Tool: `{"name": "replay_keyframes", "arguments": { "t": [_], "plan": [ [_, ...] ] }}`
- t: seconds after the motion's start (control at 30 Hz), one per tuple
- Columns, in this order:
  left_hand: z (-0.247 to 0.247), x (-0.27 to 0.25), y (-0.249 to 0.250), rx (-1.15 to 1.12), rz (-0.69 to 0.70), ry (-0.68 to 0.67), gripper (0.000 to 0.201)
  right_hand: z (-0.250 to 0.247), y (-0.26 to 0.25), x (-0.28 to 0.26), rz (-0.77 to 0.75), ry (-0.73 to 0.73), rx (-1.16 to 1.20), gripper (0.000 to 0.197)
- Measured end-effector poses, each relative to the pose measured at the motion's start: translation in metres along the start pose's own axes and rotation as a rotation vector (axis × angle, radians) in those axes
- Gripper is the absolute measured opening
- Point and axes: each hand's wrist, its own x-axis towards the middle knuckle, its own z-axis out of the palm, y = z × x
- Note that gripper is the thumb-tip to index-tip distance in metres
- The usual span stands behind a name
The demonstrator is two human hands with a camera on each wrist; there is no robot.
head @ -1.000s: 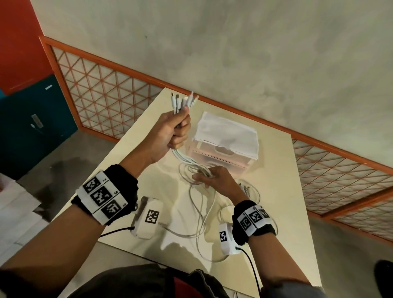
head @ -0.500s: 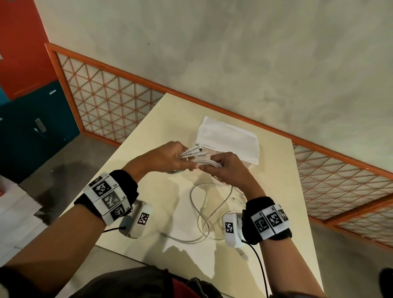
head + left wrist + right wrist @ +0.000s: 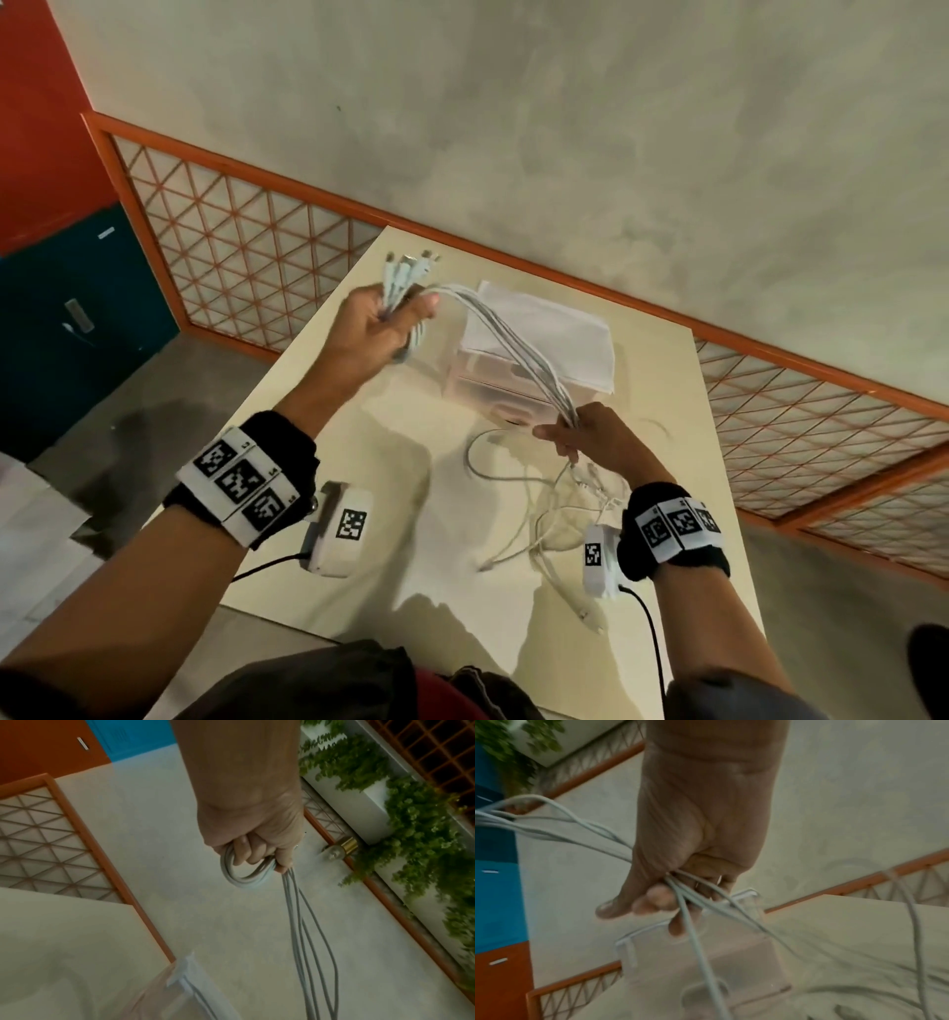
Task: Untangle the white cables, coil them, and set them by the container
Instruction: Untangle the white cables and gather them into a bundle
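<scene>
Thin white cables (image 3: 518, 349) stretched between clenched left hand (image 3: 377, 329) and pinching right hand (image 3: 590, 437), plug ends fanned upward.

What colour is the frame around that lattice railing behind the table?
Orange, around a pale criss-cross lattice railing; the head view shows it best.

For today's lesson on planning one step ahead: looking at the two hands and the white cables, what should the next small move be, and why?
Probably bring the right hand up to the left hand and lay another turn onto the loop. The left hand already grips the plug ends and one loop of the white cables, the right hand pinches the strands further down, and slack lies uncoiled on the table by the container.
</scene>
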Motion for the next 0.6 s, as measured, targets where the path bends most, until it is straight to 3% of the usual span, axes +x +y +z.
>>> {"name": "replay_keyframes", "arguments": {
  "t": [0.13,0.23,0.37,0.43,0.5,0.6],
  "plan": [
    [-0.009,0.01,-0.018,0.237,0.012,0.083,0.02,-0.008,0.018,-0.005,0.067,0.165,-0.033,0.046],
    [-0.008,0.008,-0.049,0.423,-0.127,0.159,0.031,-0.019,0.019,-0.011,0.05,0.176,-0.036,0.042],
    [-0.001,-0.005,-0.081,0.63,-0.343,0.13,0.042,-0.035,0.01,-0.026,0.004,0.093,0.094,0.04],
    [0.005,-0.012,-0.091,0.702,-0.396,0.089,0.045,-0.04,0.001,-0.032,-0.004,0.091,0.144,0.049],
    [0.009,-0.016,-0.096,0.66,-0.425,0.013,0.043,-0.043,-0.007,-0.031,-0.011,0.142,0.092,0.06],
    [0.024,-0.018,-0.084,0.43,-0.414,-0.017,0.038,-0.038,-0.013,-0.023,-0.013,0.186,-0.204,0.051]
  ]
}}
